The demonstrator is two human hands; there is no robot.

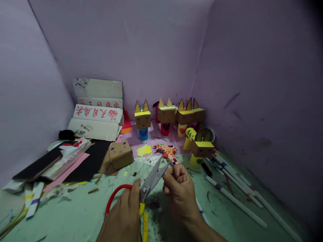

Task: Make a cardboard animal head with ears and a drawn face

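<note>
My left hand (124,215) is closed round the handles of a pair of scissors (150,179), one red and one yellow. Their grey blades are slightly parted and point up and away from me. At the blade tips my right hand (178,191) is closed in a pinch; what it holds, if anything, is too small to make out. Just beyond the tips lies a flower-patterned paper piece (169,152). Below the scissors rests a yellow strip (145,227), partly covered by my left hand.
Cardboard-headed figures (143,124) with pointed ears stand at the back and right. A brown cardboard box (121,155) sits at left, near black sheets and a folded white carton (97,112). Rolled white paper sticks (236,201) lie at right. Scraps litter the green surface; walls enclose it.
</note>
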